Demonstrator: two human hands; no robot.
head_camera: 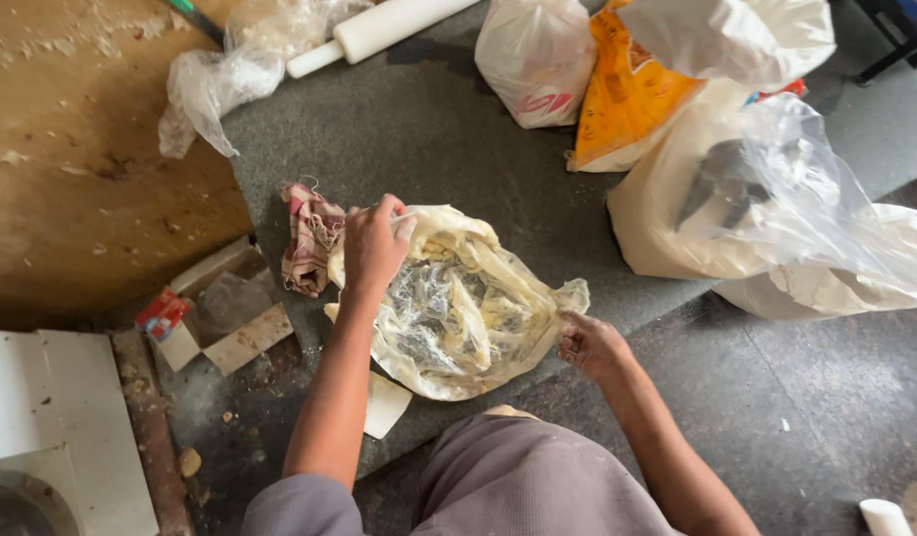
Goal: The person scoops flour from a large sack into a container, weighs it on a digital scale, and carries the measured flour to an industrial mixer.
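Observation:
A crumpled clear plastic bag [458,308] smeared with pale yellow dough lies on the grey mat [438,139] in front of me. My left hand [374,243] pinches the bag's far left rim between thumb and fingers. My right hand [589,342] grips the bag's right edge near a twisted corner. The bag's mouth is spread between both hands, showing shiny wet plastic inside.
A checked cloth [309,236] lies left of the bag. A white rolling pin [379,28] and an empty clear bag [215,84] sit at the back. Several filled plastic bags [677,89] stand back right. A wooden board [81,149] and small boxes [220,308] are at left.

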